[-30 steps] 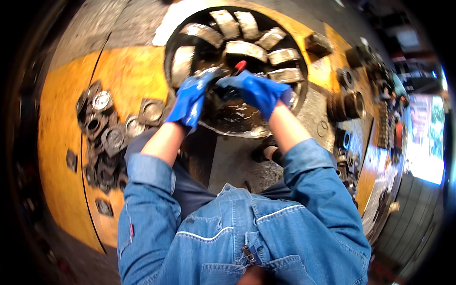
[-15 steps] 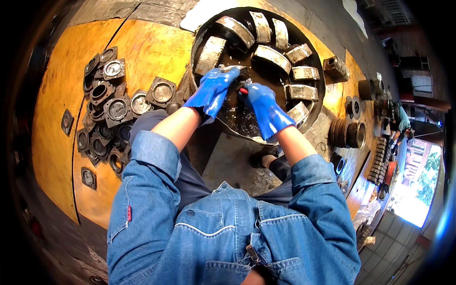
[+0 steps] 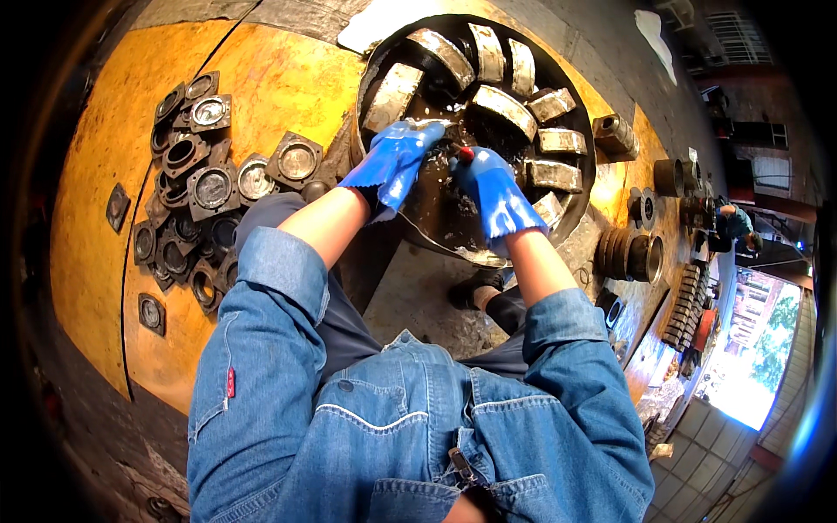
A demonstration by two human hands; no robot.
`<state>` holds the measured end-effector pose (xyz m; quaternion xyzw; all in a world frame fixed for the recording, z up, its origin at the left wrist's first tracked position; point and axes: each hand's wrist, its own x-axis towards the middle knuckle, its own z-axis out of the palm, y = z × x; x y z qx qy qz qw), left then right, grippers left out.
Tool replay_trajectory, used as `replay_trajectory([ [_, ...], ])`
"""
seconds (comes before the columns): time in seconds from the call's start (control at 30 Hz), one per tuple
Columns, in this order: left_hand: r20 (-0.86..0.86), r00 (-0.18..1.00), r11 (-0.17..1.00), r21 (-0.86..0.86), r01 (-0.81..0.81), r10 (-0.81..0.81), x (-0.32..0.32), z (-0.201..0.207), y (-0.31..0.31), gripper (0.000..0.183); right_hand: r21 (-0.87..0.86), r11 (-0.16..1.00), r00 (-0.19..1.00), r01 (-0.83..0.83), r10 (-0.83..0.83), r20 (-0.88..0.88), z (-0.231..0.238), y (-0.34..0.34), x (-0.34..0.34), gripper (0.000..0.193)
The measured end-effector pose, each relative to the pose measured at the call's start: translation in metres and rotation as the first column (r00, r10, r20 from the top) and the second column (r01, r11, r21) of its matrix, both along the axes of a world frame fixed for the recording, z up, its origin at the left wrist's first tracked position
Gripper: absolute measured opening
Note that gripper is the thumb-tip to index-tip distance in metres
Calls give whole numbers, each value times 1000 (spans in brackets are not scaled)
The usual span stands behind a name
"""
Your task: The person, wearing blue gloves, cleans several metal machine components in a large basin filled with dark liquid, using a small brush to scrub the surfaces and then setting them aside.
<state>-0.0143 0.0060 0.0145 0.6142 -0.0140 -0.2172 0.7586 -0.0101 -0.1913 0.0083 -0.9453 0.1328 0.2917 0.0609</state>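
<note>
Both my hands wear blue rubber gloves and work over a large round basin (image 3: 359, 112) of dark liquid. My left hand (image 3: 399, 150) is closed on a metal part, mostly hidden beneath the glove, near the basin's left side. My right hand (image 3: 482, 172) is closed around a tool with a red handle end (image 3: 466, 155), whose working end I cannot make out. Its fist is just right of the metal part. Thick curved metal blocks stand around the basin, among them a wide block (image 3: 504, 111) beyond my right hand and a block (image 3: 393, 96) beyond my left.
Many square-flanged metal rings (image 3: 212, 188) lie heaped on the yellow-brown floor sheet (image 3: 91, 279) at left. A metal block (image 3: 615, 138), metal cylinders (image 3: 645, 258) and a row of ring parts (image 3: 683, 305) are at right. Another person (image 3: 737, 225) is far right.
My right hand has turned slightly, so more of the red handle end shows above the fist. The left hand keeps its hold. The whole view has shifted a little.
</note>
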Motion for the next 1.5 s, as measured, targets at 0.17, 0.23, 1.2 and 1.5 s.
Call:
replay_trajectory([
  [0.17, -26, 998, 995, 75, 60, -58, 5, 5, 4, 36, 235, 972, 998, -15, 0, 62, 9, -3, -10, 47],
  [0.23, 10, 995, 979, 182, 92, -95, 5, 10, 6, 41, 400, 916, 999, -33, 16, 46, 20, -4, -16, 45],
  [1.2, -19, 941, 856, 409, 316, -338, 13, 1, -6, 57, 71, 971, 767, -227, 134, 627, -49, -53, -83, 22],
  [1.5, 156, 928, 813, 545, 206, -339, 14, -33, -8, 58, 41, 977, 975, 210, -206, -83, -8, 7, -2, 34],
])
